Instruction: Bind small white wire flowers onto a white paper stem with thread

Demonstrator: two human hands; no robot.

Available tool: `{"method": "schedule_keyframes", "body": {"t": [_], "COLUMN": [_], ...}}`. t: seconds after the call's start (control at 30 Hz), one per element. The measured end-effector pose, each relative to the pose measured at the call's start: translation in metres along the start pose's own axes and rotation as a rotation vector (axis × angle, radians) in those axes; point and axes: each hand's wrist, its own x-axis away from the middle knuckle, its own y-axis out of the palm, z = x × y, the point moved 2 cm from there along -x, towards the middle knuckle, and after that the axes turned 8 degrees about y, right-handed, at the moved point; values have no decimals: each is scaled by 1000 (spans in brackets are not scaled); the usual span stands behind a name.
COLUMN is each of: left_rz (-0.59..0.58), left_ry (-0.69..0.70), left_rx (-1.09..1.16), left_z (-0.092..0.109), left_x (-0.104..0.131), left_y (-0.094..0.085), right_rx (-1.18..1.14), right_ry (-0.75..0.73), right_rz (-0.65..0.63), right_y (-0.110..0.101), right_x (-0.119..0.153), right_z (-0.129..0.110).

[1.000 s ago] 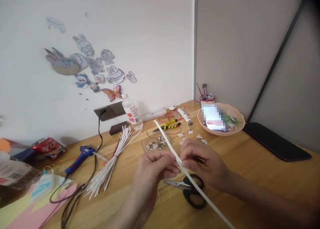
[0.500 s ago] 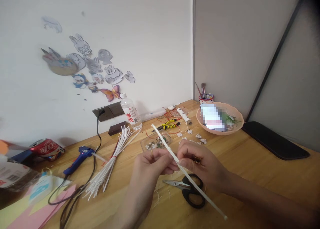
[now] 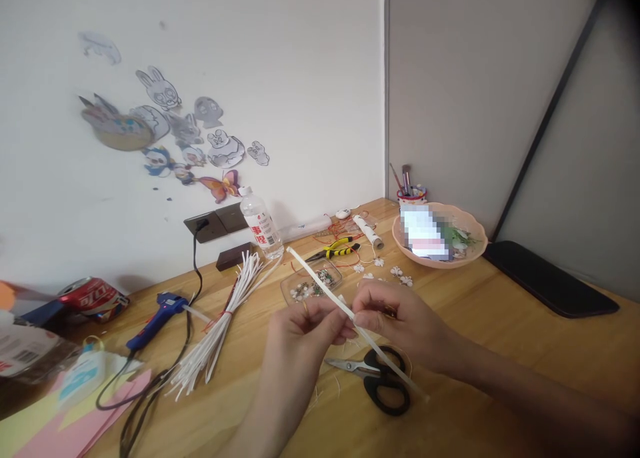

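Note:
Both hands meet over the table, pinching a long thin white strip near its middle. My left hand has thumb and fingers closed on it from the left. From the right, my right hand grips it, fingertips close to the left ones. The strip slants from upper left to lower right, its lower end blurred. Below the hands lie scissors with black handles, partly under the strip. Just behind, a clear tray holds small beads and pieces. A red-tied bundle of similar white strips lies to the left.
Left are a blue glue gun with a black cord, a red can and coloured paper. Behind stand a water bottle and yellow-black pliers. On the right are a pink bowl holding a phone and a black pad.
The strip has shifted up and to the left between the hands, its upper end farther left. Both hands stay in nearly the same place, still closed on it.

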Motion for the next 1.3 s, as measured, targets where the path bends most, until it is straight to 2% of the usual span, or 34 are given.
{"method": "schedule_keyframes", "body": {"t": [0.2,0.77,0.93,1.2,1.3], "left_rz": [64,59,38,-18,-55], "left_ry": [-20,-53,-41,85,81], "left_rx": [98,308,308,209,207], "left_z": [-2,-5,-4,-6,-5], "left_x": [-1,-4,-3,-1,0], "left_y": [1,0,0,-2,0], "right_rx": [-149,-540,-569,-590,-611], "right_ry": [73,283,300,314,319], "right_rz": [5,-154,-243,-305,-330], "right_y": [-2,2,1,0,1], "right_x": [0,1,1,2,2], "right_z": [2,8,7,6,7]}}
